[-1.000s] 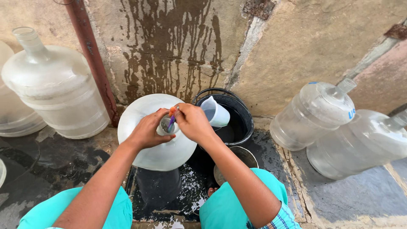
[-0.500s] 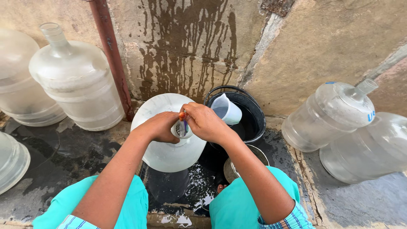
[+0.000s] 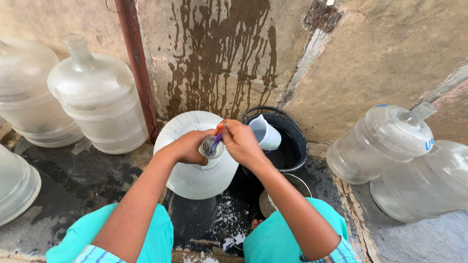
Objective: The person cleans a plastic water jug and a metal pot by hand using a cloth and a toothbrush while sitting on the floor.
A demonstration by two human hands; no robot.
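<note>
Labels: we see a blue mark on the shoulder of the tilted clear plastic water jug (image 3: 385, 143) at the right, leaning toward the wall; we cannot read its shape fully.
Jug in hand: a large translucent round-bodied plastic water jug (image 3: 197, 170) stands upright between our knees, its neck (image 3: 212, 147) facing up at us.
Left hand: our left hand (image 3: 187, 146) wraps closed around the neck, touching it on the left side.
Right hand: our right hand (image 3: 241, 141) is closed on a slim brush with an orange and purple handle (image 3: 217, 137), whose lower end dips into the neck opening, just beside the left fingers.
Bucket: a black round plastic bucket (image 3: 295, 146) sits just right of the jug, with a pale plastic mug (image 3: 265, 132) resting tilted on its rim.
Other jugs: two upright clear jugs (image 3: 100, 104) stand at the left by a rust-red pipe (image 3: 136, 68); another lies at the far right (image 3: 429, 187).
Surfaces: the rough plaster wall (image 3: 370, 53) carries dark drip stains; the stone floor (image 3: 73, 180) is wet and dark, with white foam between our feet.
</note>
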